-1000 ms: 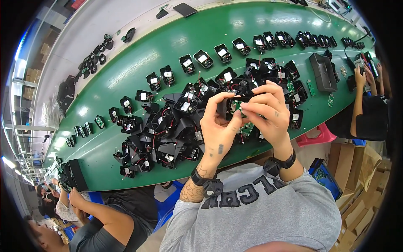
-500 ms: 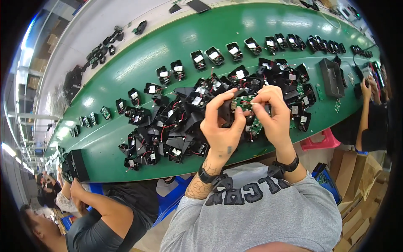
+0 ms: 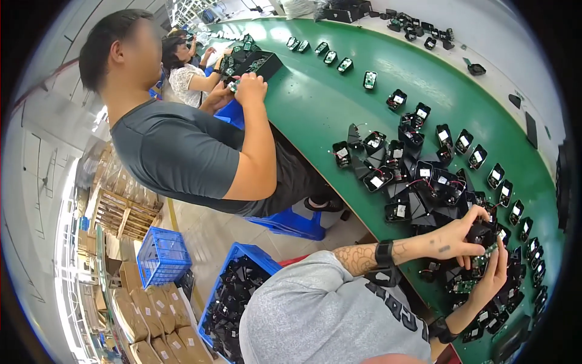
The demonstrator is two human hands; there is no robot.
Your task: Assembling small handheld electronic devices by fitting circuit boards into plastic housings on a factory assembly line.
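My left hand (image 3: 454,240) reaches over the right part of the green workbench (image 3: 315,115), thumb and fingers curled around a small black plastic housing (image 3: 481,232). A small green circuit board (image 3: 490,249) sits at the housing, between my left thumb and the fingers of my right hand (image 3: 492,280). Those right fingers are fairly straight and press against the board; the right thumb is mostly hidden. Under and beside both hands spreads a heap of black housings (image 3: 424,173) with white labels and red wires. Another green board (image 3: 465,286) lies near my right wrist.
Beyond the heap runs a curved row of housings (image 3: 478,156). A co-worker in a dark shirt (image 3: 176,145) handles parts beside a black tray (image 3: 267,65). On the floor stand a blue crate of black parts (image 3: 233,303), another blue crate (image 3: 163,258) and brown packages (image 3: 160,321).
The view has swung to the left, so my hands now appear at the lower right and the co-worker shows fully. My right fingers have gone from a pinch to straighter, against the board.
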